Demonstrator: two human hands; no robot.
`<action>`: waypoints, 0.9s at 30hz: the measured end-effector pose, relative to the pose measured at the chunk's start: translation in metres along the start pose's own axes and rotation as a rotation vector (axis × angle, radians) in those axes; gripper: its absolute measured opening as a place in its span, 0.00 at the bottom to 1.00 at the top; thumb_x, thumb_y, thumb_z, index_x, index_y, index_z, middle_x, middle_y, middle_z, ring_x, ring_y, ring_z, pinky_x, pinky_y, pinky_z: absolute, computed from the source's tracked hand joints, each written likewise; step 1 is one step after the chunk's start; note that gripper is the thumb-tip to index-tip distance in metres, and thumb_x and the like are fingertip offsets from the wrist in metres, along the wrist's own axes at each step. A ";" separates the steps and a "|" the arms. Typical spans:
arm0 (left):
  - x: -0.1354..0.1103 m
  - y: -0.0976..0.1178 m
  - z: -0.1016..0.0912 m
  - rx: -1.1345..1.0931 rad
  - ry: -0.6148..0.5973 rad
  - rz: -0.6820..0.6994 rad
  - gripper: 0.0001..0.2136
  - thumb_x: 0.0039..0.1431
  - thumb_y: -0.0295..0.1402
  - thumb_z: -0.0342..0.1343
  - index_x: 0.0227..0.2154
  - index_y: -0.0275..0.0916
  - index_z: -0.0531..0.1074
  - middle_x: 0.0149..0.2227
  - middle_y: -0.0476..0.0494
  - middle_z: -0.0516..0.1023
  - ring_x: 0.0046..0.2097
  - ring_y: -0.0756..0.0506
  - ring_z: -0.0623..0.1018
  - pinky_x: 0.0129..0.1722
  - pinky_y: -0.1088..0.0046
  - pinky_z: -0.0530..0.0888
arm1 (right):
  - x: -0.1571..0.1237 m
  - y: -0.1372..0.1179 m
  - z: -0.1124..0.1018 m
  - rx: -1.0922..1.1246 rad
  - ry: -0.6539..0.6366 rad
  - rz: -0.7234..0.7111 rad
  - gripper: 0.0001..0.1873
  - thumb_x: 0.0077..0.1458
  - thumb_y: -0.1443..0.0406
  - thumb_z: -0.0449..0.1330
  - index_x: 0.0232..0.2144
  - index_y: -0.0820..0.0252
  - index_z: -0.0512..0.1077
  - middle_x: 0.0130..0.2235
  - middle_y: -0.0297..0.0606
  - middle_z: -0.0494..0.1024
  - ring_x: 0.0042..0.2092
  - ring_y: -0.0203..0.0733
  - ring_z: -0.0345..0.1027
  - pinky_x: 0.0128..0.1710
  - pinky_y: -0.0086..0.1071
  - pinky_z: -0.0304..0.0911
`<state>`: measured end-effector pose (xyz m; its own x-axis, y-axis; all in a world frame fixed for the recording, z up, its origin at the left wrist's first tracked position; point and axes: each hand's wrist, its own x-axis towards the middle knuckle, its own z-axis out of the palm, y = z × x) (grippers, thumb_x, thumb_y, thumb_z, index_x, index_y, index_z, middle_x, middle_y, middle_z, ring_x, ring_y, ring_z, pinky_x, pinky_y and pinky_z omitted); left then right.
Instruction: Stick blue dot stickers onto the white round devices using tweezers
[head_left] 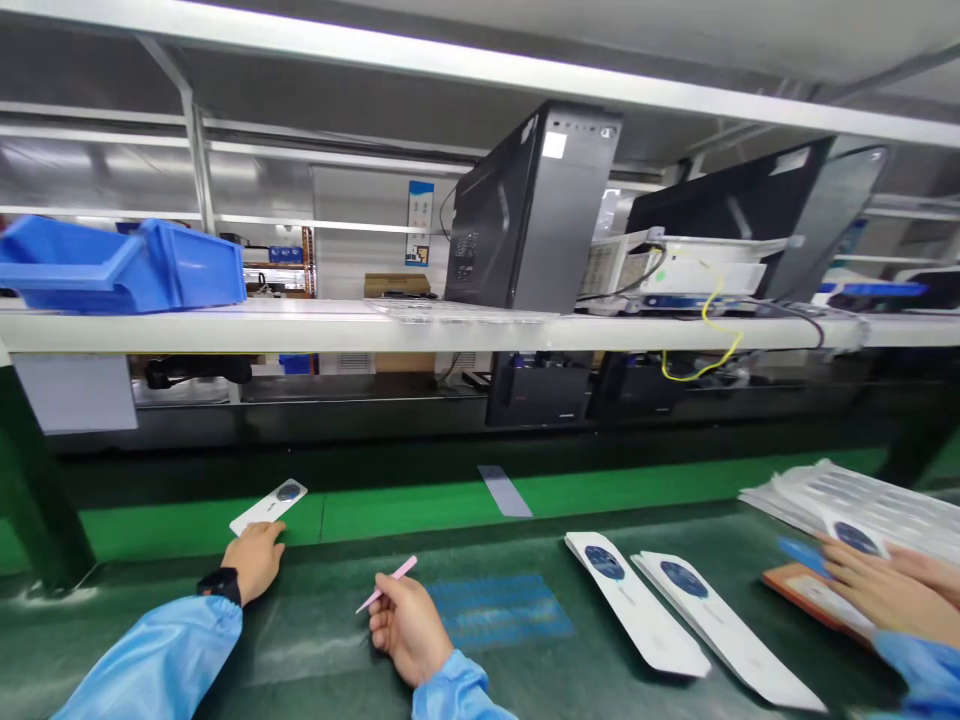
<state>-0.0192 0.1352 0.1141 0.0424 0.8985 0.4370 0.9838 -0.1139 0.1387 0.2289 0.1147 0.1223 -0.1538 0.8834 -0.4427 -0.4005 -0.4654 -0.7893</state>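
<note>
My left hand (pixel 256 562), with a dark band at the wrist, has its fingers on the near end of a white panel (pixel 259 510) that looks like a phone back cover with a dark round patch. Whether the panel rests on the green strip or is slightly raised, I cannot tell. Between the fingers of my right hand (pixel 411 622) is a pair of pink tweezers (pixel 397 573), its thin tip pointing down and left. Just right of that hand, a thin blue rectangle (pixel 499 610) lies on the dark green mat (pixel 315 650).
Two stacks of similar white panels (pixel 637 610) (pixel 731 625) lie to the right. A co-worker's hands (pixel 892 585) hold another panel beside an orange-edged piece (pixel 806 595) and plastic trays (pixel 885 505). A grey strip (pixel 505 492) lies behind. Overhead, a shelf (pixel 315 332) carries blue bins (pixel 120 265) and computer towers (pixel 532 210).
</note>
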 end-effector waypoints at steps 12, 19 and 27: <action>0.009 -0.008 -0.002 0.007 -0.044 -0.101 0.12 0.71 0.40 0.58 0.45 0.36 0.78 0.42 0.44 0.84 0.43 0.44 0.84 0.48 0.59 0.83 | 0.003 0.004 -0.003 -0.062 -0.022 -0.025 0.18 0.42 0.61 0.67 0.17 0.56 0.60 0.17 0.35 0.66 0.16 0.32 0.58 0.14 0.20 0.50; -0.023 0.017 0.005 -0.061 -0.078 0.078 0.16 0.64 0.29 0.50 0.45 0.45 0.82 0.47 0.42 0.87 0.52 0.40 0.86 0.55 0.61 0.83 | 0.005 0.004 -0.002 -0.069 -0.039 -0.031 0.17 0.42 0.60 0.67 0.18 0.56 0.61 0.17 0.34 0.66 0.15 0.32 0.57 0.13 0.20 0.51; -0.093 0.048 0.067 -0.139 -0.117 0.161 0.16 0.54 0.32 0.62 0.44 0.56 0.84 0.53 0.42 0.86 0.60 0.33 0.82 0.64 0.50 0.78 | 0.002 0.005 -0.005 -0.062 -0.009 -0.037 0.18 0.42 0.61 0.71 0.19 0.58 0.64 0.17 0.33 0.67 0.15 0.30 0.58 0.12 0.19 0.53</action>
<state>0.0358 0.0747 0.0211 0.2247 0.9061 0.3585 0.9296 -0.3096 0.1998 0.2310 0.1138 0.1151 -0.1485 0.9003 -0.4091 -0.3492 -0.4348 -0.8301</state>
